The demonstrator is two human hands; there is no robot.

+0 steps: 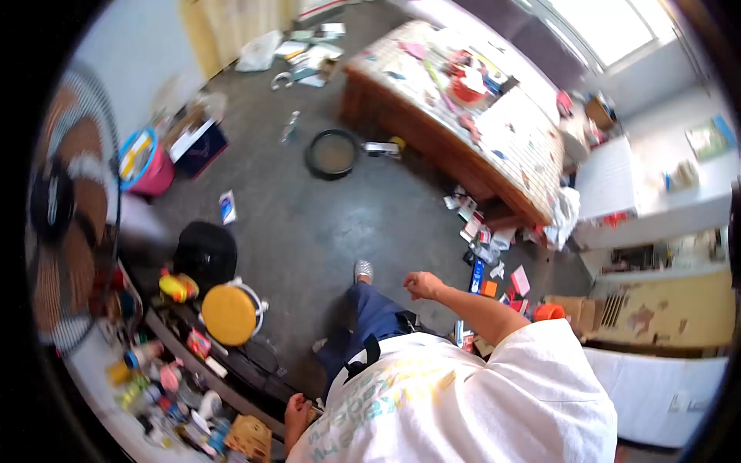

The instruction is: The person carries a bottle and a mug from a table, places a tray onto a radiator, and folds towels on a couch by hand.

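My left hand [297,410] hangs low beside the long cluttered counter [85,370], its fingers curled. A small pale edge shows at those fingers; I cannot make out what it is. My right hand [422,285] is in front of me over the bare floor, fingers bent inward, with nothing visible in it. Nearest to my left hand are a cardboard box [248,437] on the counter and a round stool with a yellow top [228,315]. A shoe [363,269] shows below my dark trousers.
A large fan [65,208] stands at left, near a pink bucket [152,170] and a black bin [205,253]. A round black tray [333,153] lies on the floor. Ahead is a wooden bed [432,131] covered with items. Boxes and papers [478,239] litter the floor at right.
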